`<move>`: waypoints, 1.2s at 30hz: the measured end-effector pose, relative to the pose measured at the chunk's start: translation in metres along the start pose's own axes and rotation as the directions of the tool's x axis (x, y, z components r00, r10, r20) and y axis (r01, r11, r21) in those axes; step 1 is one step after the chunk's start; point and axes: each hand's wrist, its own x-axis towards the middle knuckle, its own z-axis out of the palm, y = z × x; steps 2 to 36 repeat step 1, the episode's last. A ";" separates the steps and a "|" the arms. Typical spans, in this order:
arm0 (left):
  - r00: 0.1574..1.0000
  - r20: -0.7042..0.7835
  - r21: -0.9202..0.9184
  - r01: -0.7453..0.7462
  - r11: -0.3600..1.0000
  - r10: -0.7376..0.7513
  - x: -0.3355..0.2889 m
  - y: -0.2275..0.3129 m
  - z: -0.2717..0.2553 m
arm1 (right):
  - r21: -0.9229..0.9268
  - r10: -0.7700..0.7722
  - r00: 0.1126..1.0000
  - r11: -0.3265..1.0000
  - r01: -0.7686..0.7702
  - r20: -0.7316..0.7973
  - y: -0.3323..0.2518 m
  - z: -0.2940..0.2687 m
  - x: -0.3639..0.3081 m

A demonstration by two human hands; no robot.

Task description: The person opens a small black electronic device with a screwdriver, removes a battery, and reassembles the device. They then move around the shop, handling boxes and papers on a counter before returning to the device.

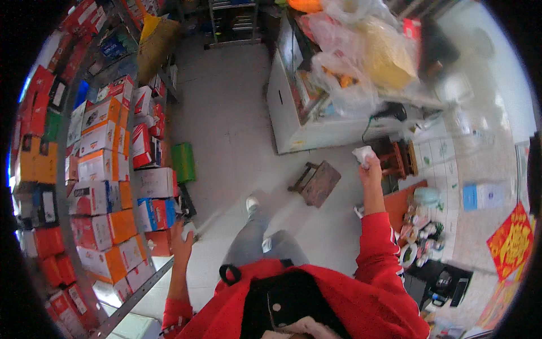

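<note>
My right hand (370,170) is stretched forward at the right, closed round a crumpled white wad (363,153) that looks like tissue or paper. Beyond it are a white cabinet and dark wooden stools. Lower on the left, my left hand (181,242) hangs beside the shelf of boxes. A small whitish thing (188,228) shows at its fingers; its kind is too blurred to make out. Between the hands, my legs are in mid-step on the pale floor.
A small wooden stool (316,182) stands ahead on the floor. The white cabinet (305,133) carries plastic bags (361,51). Stacked boxes (101,189) fill the left shelves, with a green box (183,161) beside them. At the right, a low table (414,195) holds clutter.
</note>
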 end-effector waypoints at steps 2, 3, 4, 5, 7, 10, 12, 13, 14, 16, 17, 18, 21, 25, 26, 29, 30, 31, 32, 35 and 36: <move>0.995 0.092 0.121 0.035 0.992 -0.047 -0.002 -0.028 0.006 | 0.004 -0.032 0.989 0.999 0.032 0.142 -0.001 0.008 0.041; 0.995 0.092 0.121 0.035 0.992 -0.047 -0.002 -0.028 0.006 | 0.004 -0.032 0.989 0.999 0.032 0.142 -0.001 0.008 0.041; 0.995 0.092 0.121 0.035 0.992 -0.047 -0.002 -0.028 0.006 | 0.004 -0.032 0.989 0.999 0.032 0.142 -0.001 0.008 0.041; 0.995 0.092 0.121 0.035 0.992 -0.047 -0.002 -0.028 0.006 | 0.004 -0.032 0.989 0.999 0.032 0.142 -0.001 0.008 0.041; 0.995 0.092 0.121 0.035 0.992 -0.047 -0.002 -0.028 0.006 | 0.004 -0.032 0.989 0.999 0.032 0.142 -0.001 0.008 0.041; 0.995 0.092 0.121 0.035 0.992 -0.047 -0.002 -0.028 0.006 | 0.004 -0.032 0.989 0.999 0.032 0.142 -0.001 0.008 0.041; 0.995 0.092 0.121 0.035 0.992 -0.047 -0.002 -0.028 0.006 | 0.004 -0.032 0.989 0.999 0.032 0.142 -0.001 0.008 0.041; 0.995 0.092 0.121 0.035 0.992 -0.047 -0.002 -0.028 0.006 | 0.004 -0.032 0.989 0.999 0.032 0.142 -0.001 0.008 0.041; 0.995 0.092 0.121 0.035 0.992 -0.047 -0.002 -0.028 0.006 | 0.004 -0.032 0.989 0.999 0.032 0.142 -0.001 0.008 0.041; 0.995 0.092 0.121 0.035 0.992 -0.047 -0.002 -0.028 0.006 | 0.004 -0.032 0.989 0.999 0.032 0.142 -0.001 0.008 0.041; 0.995 0.092 0.121 0.035 0.992 -0.047 -0.002 -0.028 0.006 | 0.004 -0.032 0.989 0.999 0.032 0.142 -0.001 0.008 0.041; 0.995 0.092 0.121 0.035 0.992 -0.047 -0.002 -0.028 0.006 | 0.004 -0.032 0.989 0.999 0.032 0.142 -0.001 0.008 0.041; 0.995 0.092 0.121 0.035 0.992 -0.047 -0.002 -0.028 0.006 | 0.004 -0.032 0.989 0.999 0.032 0.142 -0.001 0.008 0.041; 0.995 0.092 0.121 0.035 0.992 -0.047 -0.002 -0.028 0.006 | 0.004 -0.032 0.989 0.999 0.032 0.142 -0.001 0.008 0.041; 0.995 0.092 0.121 0.035 0.992 -0.047 -0.002 -0.028 0.006 | 0.004 -0.032 0.989 0.999 0.032 0.142 -0.001 0.008 0.041; 0.995 0.092 0.121 0.035 0.992 -0.047 -0.002 -0.028 0.006 | 0.004 -0.032 0.989 0.999 0.032 0.142 -0.001 0.008 0.041; 0.995 0.092 0.121 0.035 0.992 -0.047 -0.002 -0.028 0.006 | 0.004 -0.032 0.989 0.999 0.032 0.142 -0.001 0.008 0.041; 0.995 0.092 0.121 0.035 0.992 -0.047 -0.002 -0.028 0.006 | 0.004 -0.032 0.989 0.999 0.032 0.142 -0.001 0.008 0.041; 0.995 0.092 0.121 0.035 0.992 -0.047 -0.002 -0.028 0.006 | 0.004 -0.032 0.989 0.999 0.032 0.142 -0.001 0.008 0.041; 0.995 0.092 0.121 0.035 0.992 -0.047 -0.002 -0.028 0.006 | 0.004 -0.032 0.989 0.999 0.032 0.142 -0.001 0.008 0.041; 0.995 0.092 0.121 0.035 0.992 -0.047 -0.002 -0.028 0.006 | 0.004 -0.032 0.989 0.999 0.032 0.142 -0.001 0.008 0.041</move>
